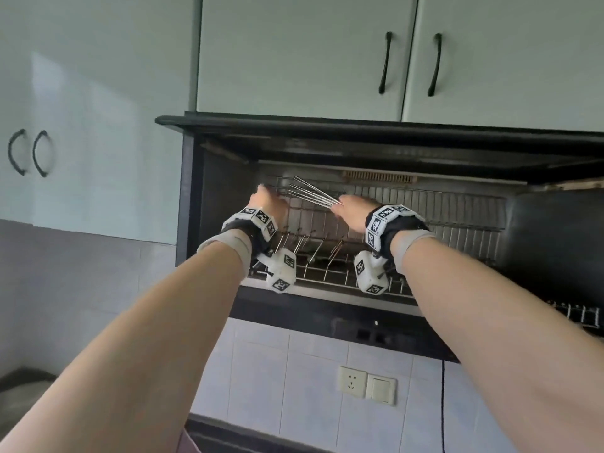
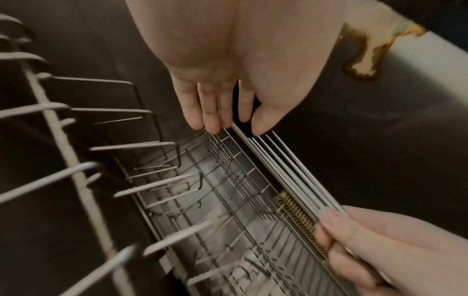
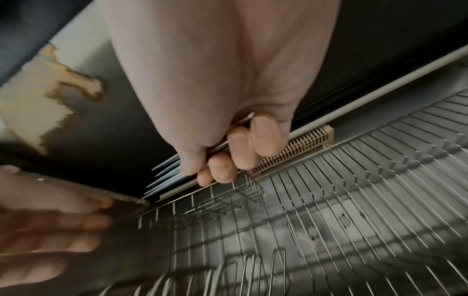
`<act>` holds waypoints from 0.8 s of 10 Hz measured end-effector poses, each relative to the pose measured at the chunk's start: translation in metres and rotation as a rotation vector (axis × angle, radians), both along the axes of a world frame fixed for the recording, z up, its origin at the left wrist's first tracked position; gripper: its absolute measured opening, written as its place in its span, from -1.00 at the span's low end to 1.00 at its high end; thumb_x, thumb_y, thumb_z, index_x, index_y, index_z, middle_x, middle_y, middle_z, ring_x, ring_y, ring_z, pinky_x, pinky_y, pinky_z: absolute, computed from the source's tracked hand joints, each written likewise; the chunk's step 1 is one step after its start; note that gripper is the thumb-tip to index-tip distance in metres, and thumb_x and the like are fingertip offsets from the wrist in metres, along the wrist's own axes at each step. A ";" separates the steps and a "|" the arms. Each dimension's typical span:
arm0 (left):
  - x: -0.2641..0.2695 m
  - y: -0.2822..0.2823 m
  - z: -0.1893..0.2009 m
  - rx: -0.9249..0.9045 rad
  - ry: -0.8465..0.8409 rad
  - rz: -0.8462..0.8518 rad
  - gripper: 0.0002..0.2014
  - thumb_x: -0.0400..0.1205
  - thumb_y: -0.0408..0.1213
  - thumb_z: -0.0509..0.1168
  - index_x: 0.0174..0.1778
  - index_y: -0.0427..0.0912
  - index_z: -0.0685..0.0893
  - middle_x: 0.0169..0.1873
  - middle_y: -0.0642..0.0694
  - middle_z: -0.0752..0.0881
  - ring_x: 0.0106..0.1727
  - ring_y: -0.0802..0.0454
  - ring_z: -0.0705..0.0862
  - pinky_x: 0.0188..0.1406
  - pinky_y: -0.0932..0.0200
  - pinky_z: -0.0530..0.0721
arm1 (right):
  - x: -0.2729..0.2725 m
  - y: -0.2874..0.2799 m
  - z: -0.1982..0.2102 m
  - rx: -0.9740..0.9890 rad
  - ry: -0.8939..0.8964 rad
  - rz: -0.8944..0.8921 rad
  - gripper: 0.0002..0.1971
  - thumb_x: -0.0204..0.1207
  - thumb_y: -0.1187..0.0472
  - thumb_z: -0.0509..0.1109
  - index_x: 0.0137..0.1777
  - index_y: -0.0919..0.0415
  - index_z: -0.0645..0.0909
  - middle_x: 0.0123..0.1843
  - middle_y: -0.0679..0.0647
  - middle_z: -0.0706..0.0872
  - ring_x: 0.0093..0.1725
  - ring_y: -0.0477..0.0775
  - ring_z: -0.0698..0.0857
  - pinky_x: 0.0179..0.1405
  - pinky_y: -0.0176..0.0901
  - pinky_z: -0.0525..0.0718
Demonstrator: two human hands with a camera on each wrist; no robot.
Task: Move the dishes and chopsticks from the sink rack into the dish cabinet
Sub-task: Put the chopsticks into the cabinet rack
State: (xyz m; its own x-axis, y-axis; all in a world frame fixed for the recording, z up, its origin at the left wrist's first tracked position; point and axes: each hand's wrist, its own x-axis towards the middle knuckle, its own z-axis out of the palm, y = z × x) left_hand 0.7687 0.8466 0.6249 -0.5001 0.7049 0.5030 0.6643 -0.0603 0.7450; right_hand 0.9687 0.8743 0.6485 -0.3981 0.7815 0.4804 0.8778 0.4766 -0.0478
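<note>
Right hand (image 1: 351, 207) grips chopsticks (image 1: 310, 191), tips at dish cabinet (image 1: 359, 152) upper rack; left hand (image 1: 266, 202), fingers straight, apparently steadying tips. Next: lower bundle w/ care into rack.

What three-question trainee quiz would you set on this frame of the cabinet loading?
1. True or false: the right hand grips a bundle of chopsticks.
2. Where do the chopstick tips point? A. down at the wall socket B. toward the left hand C. at the upper cupboard handles
3. Fill in: the left hand's fingers are straight and reach the small wire ____ at the upper rack's end.

Key: 1 true. 2 B. 3 basket.
</note>
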 end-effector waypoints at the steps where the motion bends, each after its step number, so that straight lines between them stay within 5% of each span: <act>1: -0.010 0.027 0.008 -0.029 -0.012 0.082 -0.56 0.77 -0.21 0.16 0.60 -0.12 0.40 0.57 -0.28 0.43 0.54 -0.33 0.45 0.51 -0.12 0.42 | -0.004 0.035 0.024 0.012 0.025 0.004 -0.69 0.81 0.07 0.11 0.13 0.29 0.58 -0.03 0.22 0.61 -0.07 0.19 0.59 -0.19 -0.10 0.42; 2: -0.019 0.045 0.013 0.000 -0.122 -0.029 -0.55 0.79 -0.23 0.13 0.63 -0.22 0.40 0.56 -0.24 0.47 0.57 -0.29 0.45 0.53 -0.15 0.44 | -0.014 0.059 0.034 0.020 0.045 -0.007 -0.62 0.81 0.06 0.14 0.25 0.39 0.61 0.10 0.26 0.68 0.07 0.24 0.67 -0.05 -0.05 0.50; 4: -0.035 0.083 0.029 0.044 -0.075 -0.050 -0.65 0.77 -0.29 0.20 0.44 -0.34 0.62 0.35 -0.27 0.69 0.35 -0.23 0.68 0.31 -0.01 0.68 | -0.048 0.087 0.051 0.049 0.016 -0.023 -0.62 0.83 0.14 0.10 0.41 0.39 0.58 0.40 0.32 0.65 0.39 0.29 0.62 0.26 -0.06 0.49; 5: -0.057 0.096 0.033 0.062 -0.070 -0.097 -0.71 0.75 -0.33 0.19 0.32 -0.32 0.68 0.28 -0.24 0.73 0.23 -0.19 0.74 0.20 -0.02 0.74 | -0.062 0.102 0.064 0.097 -0.026 -0.026 -0.60 0.81 0.09 0.15 0.36 0.38 0.62 0.36 0.32 0.69 0.35 0.33 0.66 0.28 -0.01 0.54; 6: -0.065 0.092 0.031 0.078 -0.055 -0.133 -0.69 0.75 -0.33 0.24 0.38 -0.31 0.68 0.33 -0.23 0.72 0.34 -0.19 0.70 0.21 0.16 0.65 | -0.081 0.114 0.067 0.028 -0.091 -0.008 -0.60 0.80 0.12 0.16 0.38 0.43 0.61 0.37 0.35 0.68 0.36 0.33 0.65 0.25 -0.05 0.55; 8: -0.081 0.108 0.017 0.219 -0.005 -0.168 -0.79 0.64 -0.56 0.34 0.14 -0.48 0.80 0.12 -0.33 0.79 -0.15 0.00 0.67 -0.42 0.66 0.50 | -0.102 0.132 0.062 -0.062 -0.179 -0.059 -0.54 0.78 0.01 0.20 0.40 0.40 0.61 0.34 0.30 0.70 0.33 0.30 0.68 0.26 -0.05 0.57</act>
